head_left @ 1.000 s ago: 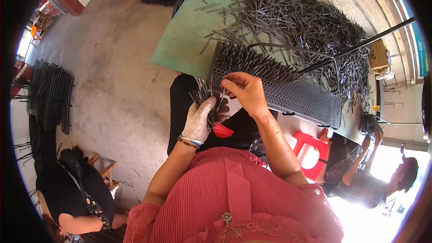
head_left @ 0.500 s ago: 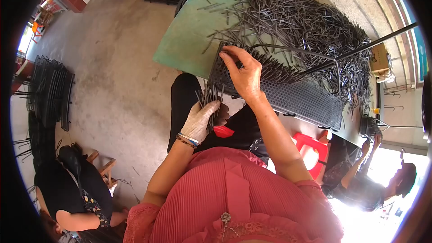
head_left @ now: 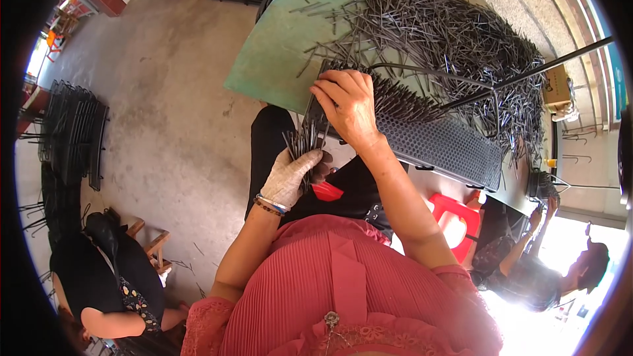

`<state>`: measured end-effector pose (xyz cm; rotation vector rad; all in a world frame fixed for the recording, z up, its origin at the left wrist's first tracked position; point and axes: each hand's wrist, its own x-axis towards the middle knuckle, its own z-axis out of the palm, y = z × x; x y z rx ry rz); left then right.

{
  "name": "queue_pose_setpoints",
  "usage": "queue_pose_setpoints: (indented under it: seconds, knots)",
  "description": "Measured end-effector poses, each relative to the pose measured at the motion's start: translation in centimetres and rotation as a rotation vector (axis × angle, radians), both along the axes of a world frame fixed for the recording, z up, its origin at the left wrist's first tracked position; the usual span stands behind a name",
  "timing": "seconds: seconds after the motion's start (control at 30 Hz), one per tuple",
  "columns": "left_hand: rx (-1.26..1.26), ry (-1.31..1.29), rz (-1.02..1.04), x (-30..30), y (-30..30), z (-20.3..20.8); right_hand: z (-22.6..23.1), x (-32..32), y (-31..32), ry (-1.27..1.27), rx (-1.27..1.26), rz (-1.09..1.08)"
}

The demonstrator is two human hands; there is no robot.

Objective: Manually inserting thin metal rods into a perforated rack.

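My left hand [head_left: 289,179], in a pale glove, is closed around a bundle of thin black sticks [head_left: 303,140], which point up out of the fist. Bare and curled, my right hand [head_left: 351,109] is over the left end of a long black perforated panel [head_left: 452,149]. Its thumb and fingertips come close together at the panel's edge; anything between them is too small or hidden to make out. Dense rows of upright black sticks [head_left: 412,102] stand in the panel's far half, while holes show bare along the near half.
A large heap of loose black sticks [head_left: 455,26] covers much of the green table [head_left: 264,66]. Black metal bars [head_left: 521,74] rise over the panel. A red plastic stool [head_left: 455,214] stands to the right. Other people sit at lower left and far right. Stacked black racks [head_left: 72,135] stand left.
My right hand has shifted slightly left and down at the panel's end, its fingers more bunched. My left hand keeps its bundle, nearly in place.
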<state>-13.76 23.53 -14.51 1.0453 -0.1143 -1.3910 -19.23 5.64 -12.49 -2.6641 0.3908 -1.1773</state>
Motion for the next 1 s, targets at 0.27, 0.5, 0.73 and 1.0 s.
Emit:
queue_pose_setpoints:
  seconds: [0.27,0.5,0.73,1.0]
  knots:
    - [0.02,0.027,0.06,-0.2,0.0,-0.7,0.8,-0.7,0.8,-0.023,0.05,-0.068]
    - [-0.1,-0.037,0.072,-0.4,-0.5,0.8,1.4,-3.6,3.0,0.203,0.99,0.024]
    - [-0.038,-0.014,0.01,-1.0,-0.8,0.3,1.5,-4.1,1.7,0.087,1.196,-0.001]
    - [0.001,0.041,-0.016,-1.0,-0.9,0.3,1.0,-2.5,0.2,-0.188,0.942,-0.105]
